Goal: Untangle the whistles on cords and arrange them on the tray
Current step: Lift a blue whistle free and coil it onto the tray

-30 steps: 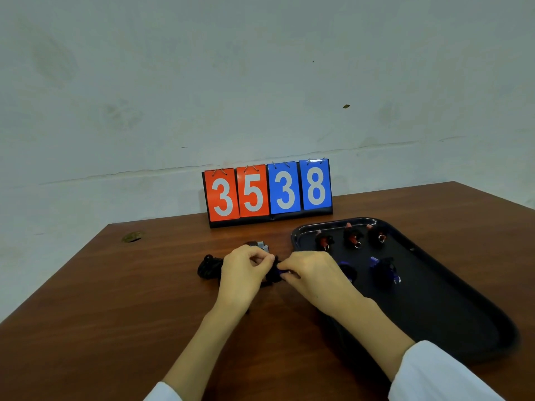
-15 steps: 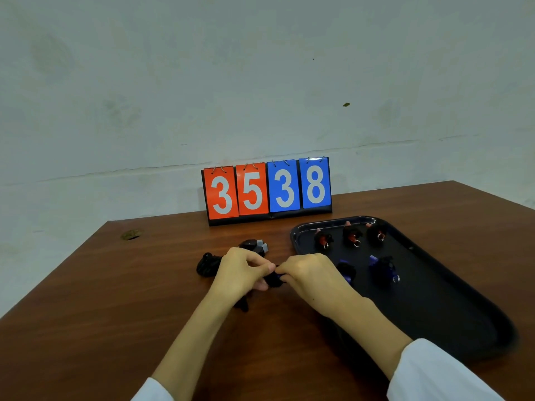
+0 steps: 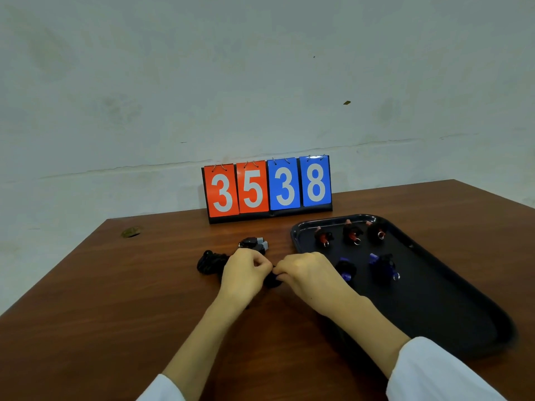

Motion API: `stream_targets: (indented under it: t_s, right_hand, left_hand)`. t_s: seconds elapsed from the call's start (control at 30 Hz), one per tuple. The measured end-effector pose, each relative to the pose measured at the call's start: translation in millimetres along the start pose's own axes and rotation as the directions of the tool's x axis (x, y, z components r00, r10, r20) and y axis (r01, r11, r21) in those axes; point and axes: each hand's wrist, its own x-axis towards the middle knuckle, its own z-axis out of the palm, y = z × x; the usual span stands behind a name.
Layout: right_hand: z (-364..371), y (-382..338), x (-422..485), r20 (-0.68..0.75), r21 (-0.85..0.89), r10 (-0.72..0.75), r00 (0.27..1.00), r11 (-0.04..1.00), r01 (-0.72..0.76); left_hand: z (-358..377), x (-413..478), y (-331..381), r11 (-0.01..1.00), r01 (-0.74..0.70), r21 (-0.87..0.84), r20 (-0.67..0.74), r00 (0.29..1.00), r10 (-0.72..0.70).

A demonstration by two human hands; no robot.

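Observation:
A black tray [image 3: 451, 308] lies on the right of the brown table. Three red whistles with wound black cords [image 3: 351, 234] line its far end. Two blue whistles with cords [image 3: 383, 264] sit just nearer. Left of the tray lies a tangle of black cords [image 3: 208, 261] with grey-and-black whistles [image 3: 256, 244] behind it. My left hand [image 3: 243, 273] and my right hand [image 3: 307, 273] meet over the table, fingers curled, both pinching a black cord bundle [image 3: 273, 280] between them. What hangs on that bundle is hidden.
A flip scoreboard reading 3538 [image 3: 267, 188] stands at the table's back edge against the wall. A small brass-coloured fitting [image 3: 131, 232] is set in the table at the back left. The tray's near half holds nothing.
Both hands stayed together over the cord bundle, shifting only slightly. The fingers have worked on the bundle. The tangle and the tray's whistles have not moved.

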Motion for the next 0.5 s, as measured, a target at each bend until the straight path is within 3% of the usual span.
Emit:
stream_targets:
  t_s: [0.1,0.17,0.37,0.5]
  right_hand:
    - [0.7,-3.2,1.0,-0.044,0.039,-0.003,0.999,0.999,0.004]
    - [0.1,-5.2,1.1,-0.083,0.072,-0.004,0.997,0.997,0.01]
    - [-4.4,-8.4,0.3,-0.158,0.076,-0.054,0.986,0.995,0.066]
    - [-8.0,-10.3,0.2,-0.21,0.061,-0.092,0.973,0.992,0.107]
  left_hand:
    - [-8.1,2.9,-2.9,0.938,0.23,-0.258,0.126,0.971,-0.203]
    - [-12.8,4.7,-6.2,0.905,0.312,-0.29,0.193,0.945,-0.264]
    - [-22.7,8.4,-7.0,0.837,0.361,-0.412,0.341,0.912,-0.225]
    - [-30.1,9.2,-9.4,0.947,0.183,-0.265,0.268,0.957,-0.11]
